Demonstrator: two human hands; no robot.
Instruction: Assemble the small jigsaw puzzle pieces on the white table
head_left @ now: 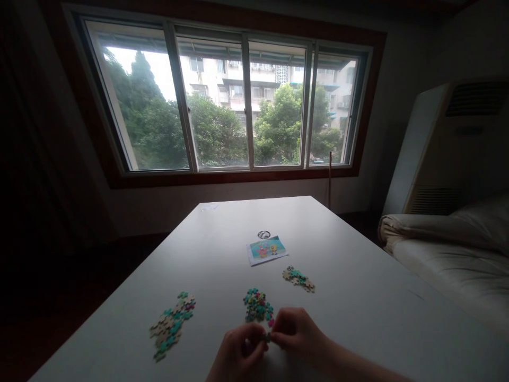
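My left hand [240, 350] and my right hand [297, 330] meet low in the view, close to the table's near side. Between their pinched fingertips is a small dark green jigsaw puzzle piece [266, 337]; whether it is one piece or two joined cannot be made out. Just beyond the fingers lies a heap of mixed puzzle pieces [256, 305], mostly teal with some yellow and pink. A pink puzzle piece [271, 322] sits right by my right fingertips. My fingers partly hide the heap's near edge.
On the white table [214, 254], a spread of teal and tan puzzle pieces [173, 323] lies left. A smaller group of pieces [299, 279] is at right. Farther back are a cartoon picture card [267, 250] and a dark round item [263, 234]. A sofa [445, 260] stands right.
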